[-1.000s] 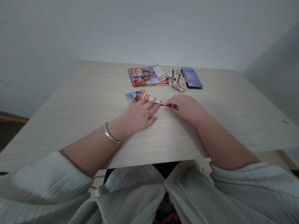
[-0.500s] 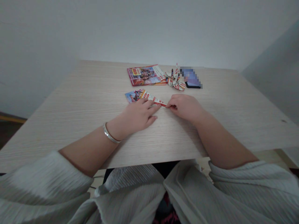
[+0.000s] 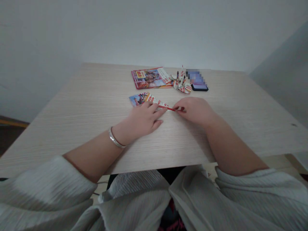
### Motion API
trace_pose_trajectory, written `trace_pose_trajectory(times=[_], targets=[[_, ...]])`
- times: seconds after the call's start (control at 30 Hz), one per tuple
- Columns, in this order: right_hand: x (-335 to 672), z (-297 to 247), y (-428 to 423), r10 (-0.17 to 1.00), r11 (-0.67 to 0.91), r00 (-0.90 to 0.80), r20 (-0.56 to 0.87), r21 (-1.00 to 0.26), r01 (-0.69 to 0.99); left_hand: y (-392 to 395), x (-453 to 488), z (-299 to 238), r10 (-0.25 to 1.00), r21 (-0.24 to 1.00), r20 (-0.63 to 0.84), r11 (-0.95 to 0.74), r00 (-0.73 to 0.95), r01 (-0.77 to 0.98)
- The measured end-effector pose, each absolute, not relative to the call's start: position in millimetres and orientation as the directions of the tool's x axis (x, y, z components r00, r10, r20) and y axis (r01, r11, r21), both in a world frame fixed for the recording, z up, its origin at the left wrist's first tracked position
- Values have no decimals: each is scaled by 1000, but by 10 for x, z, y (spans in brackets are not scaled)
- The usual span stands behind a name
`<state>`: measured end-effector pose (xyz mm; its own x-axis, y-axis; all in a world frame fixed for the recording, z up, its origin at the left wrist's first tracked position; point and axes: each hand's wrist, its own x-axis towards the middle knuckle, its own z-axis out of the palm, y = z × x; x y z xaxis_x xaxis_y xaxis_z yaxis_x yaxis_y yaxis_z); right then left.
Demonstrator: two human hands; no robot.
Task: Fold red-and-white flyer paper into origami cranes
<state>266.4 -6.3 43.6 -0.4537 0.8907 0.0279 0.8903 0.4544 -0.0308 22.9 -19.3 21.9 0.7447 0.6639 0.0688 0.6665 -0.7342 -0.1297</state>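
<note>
A folded printed paper (image 3: 154, 98) lies on the table, narrowing to a point toward the right, with a red strip along its near edge. My left hand (image 3: 145, 120) rests on its near side with the fingers stretched out and spread, and part of the paper is hidden under them. At the narrow end, my right hand (image 3: 193, 110) has its thumb and fingertips pinched on the tip of the paper. A silver bangle (image 3: 115, 138) is round my left wrist.
Beyond the folded paper lies a stack of colourful leaflets (image 3: 149, 78). Beside it sits a folded-paper figure (image 3: 181, 85) with pointed parts, then a phone (image 3: 199, 86) with a partly blurred screen. The pale table (image 3: 84, 106) meets a wall at the back.
My right hand has slid slightly to the right along the paper's narrow end. My left hand has shifted a little to the right and still lies spread on the paper.
</note>
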Motion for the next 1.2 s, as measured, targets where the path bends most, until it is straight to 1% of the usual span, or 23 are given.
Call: trace_pose_trajectory(times=[0.2,0.37,0.67,0.77,0.9,1.07,1.13,1.2], targets=[[2586,365,-31,852,522,-519,74,-28,853,-199,244,210,675,-175,94,-713,732,679],[2548,310,7,854,514,-511,95,-10,858,-205,247,224,674,-188,104,-709,731,680],[2540,306,-17,843,527,-528,107,35,849,-165,233,156,614,-129,122,-769,780,626],[2543,313,-13,843,528,-529,98,39,848,-164,240,168,610,-146,102,-772,786,618],[2553,392,-29,848,526,-528,48,46,849,-167,245,186,618,-156,87,-766,781,624],[2666,476,-43,866,500,-501,-3,41,865,-175,250,195,625,-151,83,-762,776,630],[2723,466,-34,872,490,-490,3,20,872,-174,246,194,622,-149,88,-764,778,628],[2758,434,-19,868,496,-495,35,-25,868,-162,232,183,612,-145,94,-772,786,619]])
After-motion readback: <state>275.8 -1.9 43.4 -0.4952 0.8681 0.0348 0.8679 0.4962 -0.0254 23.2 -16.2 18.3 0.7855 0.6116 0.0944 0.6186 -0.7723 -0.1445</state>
